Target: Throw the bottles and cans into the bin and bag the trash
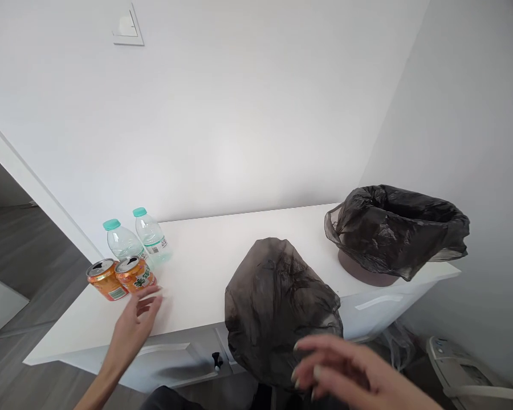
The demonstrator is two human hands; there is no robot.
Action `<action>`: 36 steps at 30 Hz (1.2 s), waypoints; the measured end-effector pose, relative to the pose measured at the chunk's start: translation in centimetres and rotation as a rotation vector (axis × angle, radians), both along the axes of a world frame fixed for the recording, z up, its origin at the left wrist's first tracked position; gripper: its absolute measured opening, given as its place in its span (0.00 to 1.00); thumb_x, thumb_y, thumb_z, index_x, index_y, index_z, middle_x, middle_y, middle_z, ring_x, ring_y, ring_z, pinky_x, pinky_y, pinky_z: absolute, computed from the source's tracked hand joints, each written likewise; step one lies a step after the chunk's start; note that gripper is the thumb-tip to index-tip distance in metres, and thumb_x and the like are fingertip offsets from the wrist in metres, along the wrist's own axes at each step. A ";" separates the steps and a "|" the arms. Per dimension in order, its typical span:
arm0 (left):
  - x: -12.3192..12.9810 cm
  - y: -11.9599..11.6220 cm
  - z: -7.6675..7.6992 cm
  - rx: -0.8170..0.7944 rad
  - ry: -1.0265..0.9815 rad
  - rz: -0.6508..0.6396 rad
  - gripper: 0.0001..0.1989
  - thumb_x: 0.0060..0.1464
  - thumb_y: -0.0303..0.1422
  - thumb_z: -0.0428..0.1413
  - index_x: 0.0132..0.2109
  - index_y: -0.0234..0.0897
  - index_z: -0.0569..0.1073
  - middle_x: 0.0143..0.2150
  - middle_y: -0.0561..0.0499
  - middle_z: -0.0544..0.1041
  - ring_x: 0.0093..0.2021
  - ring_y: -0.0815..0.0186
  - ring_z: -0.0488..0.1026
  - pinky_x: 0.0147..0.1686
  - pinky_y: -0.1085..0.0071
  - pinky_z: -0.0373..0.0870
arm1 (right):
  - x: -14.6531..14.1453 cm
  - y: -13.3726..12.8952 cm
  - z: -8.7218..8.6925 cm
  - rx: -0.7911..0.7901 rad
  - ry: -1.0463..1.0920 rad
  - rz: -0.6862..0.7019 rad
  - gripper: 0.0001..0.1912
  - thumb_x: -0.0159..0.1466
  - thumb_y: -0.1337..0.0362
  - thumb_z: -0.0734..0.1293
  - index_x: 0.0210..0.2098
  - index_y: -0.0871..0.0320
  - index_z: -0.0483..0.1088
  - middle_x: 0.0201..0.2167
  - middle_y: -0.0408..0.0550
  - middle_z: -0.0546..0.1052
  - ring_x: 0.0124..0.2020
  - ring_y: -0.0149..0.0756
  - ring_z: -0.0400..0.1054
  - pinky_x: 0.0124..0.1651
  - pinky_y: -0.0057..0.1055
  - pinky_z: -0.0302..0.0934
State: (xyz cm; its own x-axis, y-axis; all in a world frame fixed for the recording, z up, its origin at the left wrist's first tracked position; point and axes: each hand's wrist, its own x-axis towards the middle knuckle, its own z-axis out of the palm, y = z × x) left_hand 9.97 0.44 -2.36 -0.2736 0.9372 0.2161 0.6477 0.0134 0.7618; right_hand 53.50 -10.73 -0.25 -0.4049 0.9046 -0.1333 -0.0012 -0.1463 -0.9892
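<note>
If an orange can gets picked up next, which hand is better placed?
Probably the left hand: it is open, right beside the two orange cans. The right hand is farther off, near the middle black bag.

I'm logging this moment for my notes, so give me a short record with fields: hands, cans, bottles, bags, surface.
Left hand: left hand, fingers apart, beside the nearest can; contact unclear
Right hand: right hand, blurred, in front of the loose dark bag; contact unclear
Cans: two orange cans, opened, upright, side by side
Bottles: two clear bottles, green caps on, behind the cans
Other bag: dark liner draped over a brownish container, right end
Surface: white cabinet top
</note>
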 end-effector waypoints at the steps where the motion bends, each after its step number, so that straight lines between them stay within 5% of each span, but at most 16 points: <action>1: 1.1 -0.6 -0.2 -0.005 0.021 -0.056 0.29 0.55 0.58 0.55 0.51 0.40 0.73 0.53 0.40 0.80 0.49 0.49 0.80 0.48 0.54 0.77 | 0.8 1.0 0.1 0.083 -0.094 -0.124 0.22 0.66 0.44 0.69 0.55 0.44 0.78 0.48 0.51 0.83 0.50 0.52 0.78 0.56 0.48 0.72; 5: 7.6 -3.0 -1.0 -0.009 0.064 -0.349 0.25 0.62 0.52 0.52 0.58 0.44 0.72 0.59 0.42 0.77 0.57 0.52 0.76 0.57 0.54 0.73 | 2.3 5.6 -2.4 0.366 -0.443 -0.505 0.26 0.64 0.43 0.70 0.57 0.46 0.76 0.60 0.49 0.77 0.63 0.55 0.68 0.69 0.54 0.57; 10: 13.8 -2.6 -1.0 -0.094 0.009 -0.346 0.35 0.63 0.50 0.52 0.70 0.41 0.56 0.64 0.36 0.71 0.59 0.51 0.75 0.54 0.55 0.74 | 1.5 8.3 -3.4 0.400 -0.513 -0.257 0.23 0.65 0.44 0.69 0.55 0.45 0.77 0.51 0.48 0.82 0.56 0.56 0.73 0.63 0.52 0.62; 13: 15.0 -1.6 -0.3 -0.210 0.025 -0.383 0.35 0.58 0.47 0.56 0.66 0.36 0.58 0.54 0.38 0.78 0.52 0.49 0.78 0.51 0.54 0.73 | 1.2 11.3 -1.8 0.514 -0.501 -0.357 0.20 0.69 0.48 0.65 0.56 0.47 0.75 0.51 0.50 0.82 0.53 0.52 0.74 0.61 0.48 0.63; 17: 14.2 -2.0 1.2 -0.264 0.044 -0.569 0.21 0.56 0.40 0.56 0.55 0.41 0.68 0.48 0.46 0.80 0.49 0.54 0.77 0.52 0.58 0.71 | 1.5 18.5 -0.5 0.486 -0.539 -0.430 0.22 0.71 0.57 0.61 0.62 0.54 0.69 0.63 0.54 0.73 0.62 0.47 0.68 0.67 0.45 0.56; 22: 11.1 -4.6 3.3 -0.332 0.070 -0.680 0.29 0.52 0.35 0.58 0.62 0.44 0.64 0.43 0.52 0.78 0.41 0.61 0.75 0.45 0.64 0.72 | -0.4 24.3 -0.7 0.323 -0.525 -0.090 0.24 0.67 0.52 0.67 0.58 0.58 0.73 0.52 0.57 0.81 0.46 0.43 0.77 0.53 0.39 0.68; 26: 8.6 -6.0 4.0 -0.323 0.117 -0.598 0.29 0.53 0.35 0.57 0.62 0.45 0.64 0.42 0.52 0.78 0.41 0.62 0.74 0.45 0.65 0.72 | -4.4 24.1 -0.6 0.247 -0.542 0.220 0.28 0.54 0.50 0.77 0.52 0.53 0.79 0.42 0.52 0.84 0.38 0.43 0.78 0.43 0.36 0.70; 29: 7.0 -6.1 4.4 -0.320 0.132 -0.584 0.28 0.55 0.38 0.57 0.63 0.46 0.65 0.43 0.51 0.79 0.42 0.60 0.76 0.46 0.64 0.73 | -6.6 22.8 0.3 0.277 -0.566 0.309 0.22 0.48 0.50 0.81 0.39 0.52 0.82 0.38 0.49 0.84 0.39 0.46 0.77 0.45 0.38 0.69; 33: 4.4 -3.7 6.5 -0.139 0.241 -0.496 0.22 0.59 0.45 0.54 0.58 0.46 0.71 0.51 0.46 0.80 0.50 0.54 0.77 0.52 0.60 0.72 | -6.1 20.6 2.2 0.346 -0.405 0.204 0.19 0.56 0.45 0.76 0.38 0.53 0.82 0.42 0.48 0.84 0.44 0.49 0.76 0.50 0.41 0.69; 36: 3.1 -0.1 10.4 0.016 0.415 -0.431 0.23 0.59 0.47 0.52 0.57 0.43 0.72 0.49 0.45 0.79 0.47 0.52 0.77 0.50 0.58 0.73 | -3.9 19.0 3.1 0.248 -0.136 0.058 0.23 0.61 0.46 0.73 0.49 0.53 0.80 0.51 0.48 0.82 0.51 0.49 0.76 0.56 0.42 0.69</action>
